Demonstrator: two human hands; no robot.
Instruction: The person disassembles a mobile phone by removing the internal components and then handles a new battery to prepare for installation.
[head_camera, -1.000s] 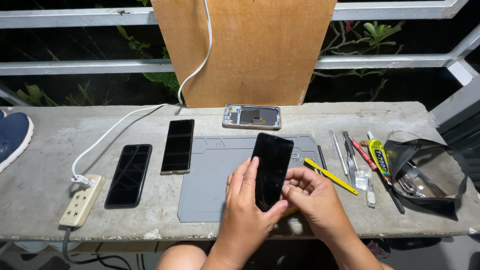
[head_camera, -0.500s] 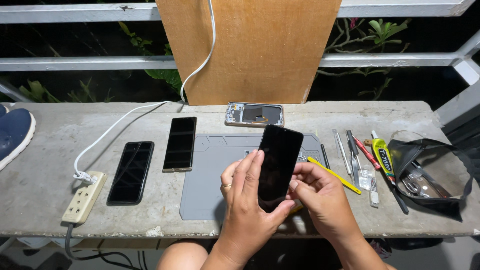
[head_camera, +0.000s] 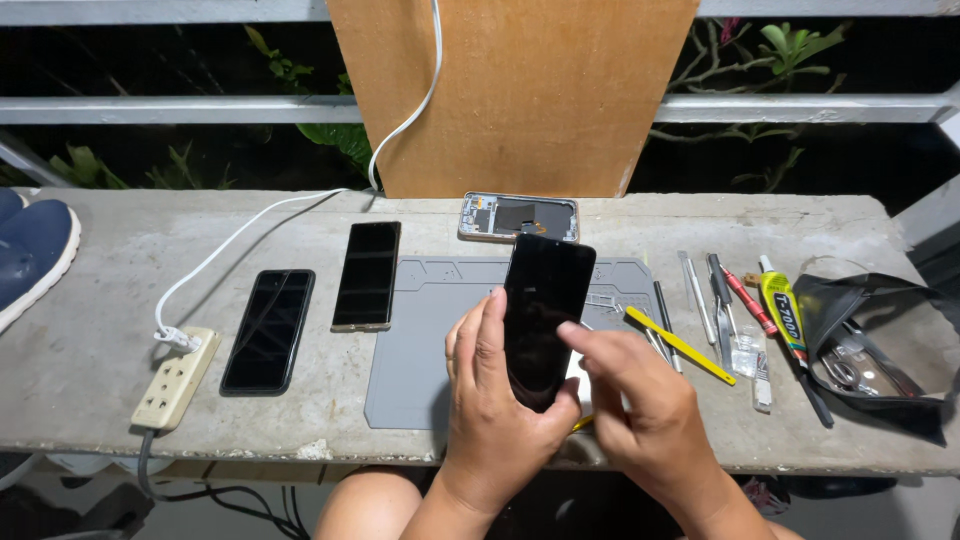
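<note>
I am holding the black phone (head_camera: 543, 315) in my left hand (head_camera: 495, 400), fingers closed around its lower edge, above the grey mat (head_camera: 430, 340). My right hand (head_camera: 630, 395), half open and empty, is touching its right side. The opened phone frame (head_camera: 518, 217) is lying beyond my hands, not yet joined.

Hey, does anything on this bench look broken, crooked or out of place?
One thing: an opened phone lies by the brown board with its insides showing. A shoe rests on the bench's left end, odd beside tools. The left hand holds a dark phone; no cracks show.
</note>
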